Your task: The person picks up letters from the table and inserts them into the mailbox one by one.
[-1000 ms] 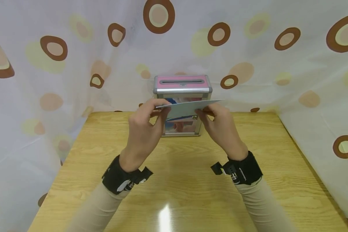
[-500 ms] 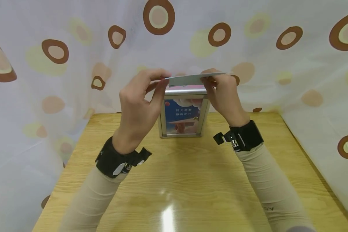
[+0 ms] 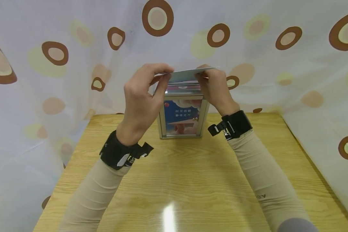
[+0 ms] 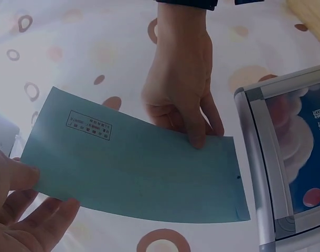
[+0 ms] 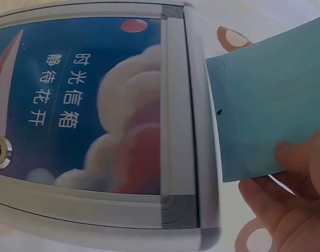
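Both hands hold a pale blue-green envelope (image 3: 182,76) above a silver-edged letter box (image 3: 203,117). My left hand (image 3: 143,96) pinches the envelope near its left side, thumb below. At the other side my right hand (image 3: 216,87) grips it between thumb and fingers. In the left wrist view the envelope (image 4: 144,163) carries a small printed box. One short edge of it lies close beside the box top in the right wrist view; whether it touches the slot, I cannot tell. The envelope and hands hide most of the pink top (image 3: 181,87).
The letter box stands at the back of a wooden table (image 3: 174,174), its front showing a blue picture (image 5: 86,105) with white lettering and a round lock (image 5: 1,153). A white curtain (image 3: 185,19) with brown-ringed spots hangs behind and at both sides.
Both hands have raised the envelope from in front of the letter box to over its top. In the last half second it has shifted slightly left and up, and the right hand has moved left.
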`<state>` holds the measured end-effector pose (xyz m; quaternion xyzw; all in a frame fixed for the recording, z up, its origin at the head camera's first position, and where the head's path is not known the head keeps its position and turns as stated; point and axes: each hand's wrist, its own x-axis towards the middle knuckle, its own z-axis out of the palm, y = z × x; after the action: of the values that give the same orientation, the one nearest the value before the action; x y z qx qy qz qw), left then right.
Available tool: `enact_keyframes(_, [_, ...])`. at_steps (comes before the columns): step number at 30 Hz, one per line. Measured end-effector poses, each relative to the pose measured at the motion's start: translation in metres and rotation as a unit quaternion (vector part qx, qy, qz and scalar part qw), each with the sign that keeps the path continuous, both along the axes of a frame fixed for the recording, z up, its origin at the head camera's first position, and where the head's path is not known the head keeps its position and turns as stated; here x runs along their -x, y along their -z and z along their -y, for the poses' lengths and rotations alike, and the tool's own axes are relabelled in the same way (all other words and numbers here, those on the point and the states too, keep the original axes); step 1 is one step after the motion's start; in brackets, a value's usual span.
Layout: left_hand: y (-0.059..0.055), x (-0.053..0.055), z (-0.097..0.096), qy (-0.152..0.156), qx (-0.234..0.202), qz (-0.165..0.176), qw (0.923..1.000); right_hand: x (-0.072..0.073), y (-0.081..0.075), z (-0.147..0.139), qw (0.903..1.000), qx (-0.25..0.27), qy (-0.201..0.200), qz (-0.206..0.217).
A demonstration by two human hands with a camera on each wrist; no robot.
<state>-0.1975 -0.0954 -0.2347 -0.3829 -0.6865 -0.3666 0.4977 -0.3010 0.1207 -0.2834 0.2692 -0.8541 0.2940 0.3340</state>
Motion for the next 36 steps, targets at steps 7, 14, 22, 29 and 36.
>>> enact_keyframes(7, [0.007,0.006,0.002,-0.022,0.01,0.009,0.9997,0.007,0.009,0.003,0.9997,-0.003,-0.003,0.024])
enact_keyframes(14, [0.007,0.01,0.001,-0.016,0.011,0.011,0.9998,0.007,0.01,0.003,0.999,-0.007,0.008,0.042])
enact_keyframes(22, [0.005,0.014,0.0,-0.021,0.007,0.008,0.9997,0.007,0.01,0.001,0.9976,-0.008,0.011,0.068])
enact_keyframes(29, [0.008,0.017,0.001,-0.028,0.005,0.013,0.9995,-0.021,-0.006,-0.003,0.9971,0.059,-0.041,0.025])
enact_keyframes(36, [0.01,0.021,0.002,-0.032,0.007,0.019,0.9993,-0.058,-0.029,-0.001,0.9822,0.125,-0.083,-0.112])
